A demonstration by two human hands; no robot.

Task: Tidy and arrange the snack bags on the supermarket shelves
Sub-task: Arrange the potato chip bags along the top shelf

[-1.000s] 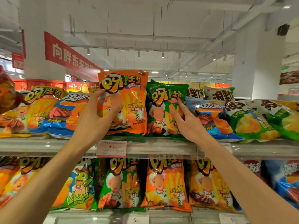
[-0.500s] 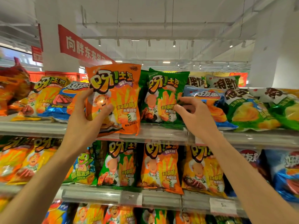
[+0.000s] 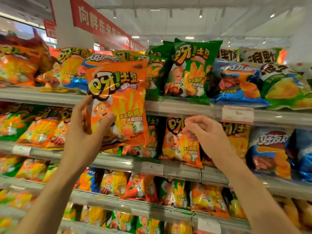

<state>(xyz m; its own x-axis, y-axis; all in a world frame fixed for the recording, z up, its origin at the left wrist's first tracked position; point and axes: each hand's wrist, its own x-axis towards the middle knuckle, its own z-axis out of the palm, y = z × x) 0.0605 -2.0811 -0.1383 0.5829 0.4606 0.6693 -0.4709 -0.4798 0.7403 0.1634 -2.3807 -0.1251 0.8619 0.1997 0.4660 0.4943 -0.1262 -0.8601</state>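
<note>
Both forearms were bare, no sleeves in view; left hand (image 3: pixel 84 137) and right hand (image 3: pixel 205 134) wore no gloves, rings or watch.

The left hand (image 3: pixel 84 139) holds an orange snack bag (image 3: pixel 118 102) at the frame centre. The right hand (image 3: pixel 204 134), fingers loosely curled, is near another orange bag (image 3: pixel 180 149) on the middle shelf (image 3: pixel 182 171).

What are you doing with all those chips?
A person is tidying snack bags on supermarket shelves. The left hand grips an orange bag of potato sticks, held out in front of the shelves. The right hand reaches with curled fingers toward a matching orange bag on the second shelf; whether it touches it is unclear. On the top shelf, a green bag stands upright.
</note>
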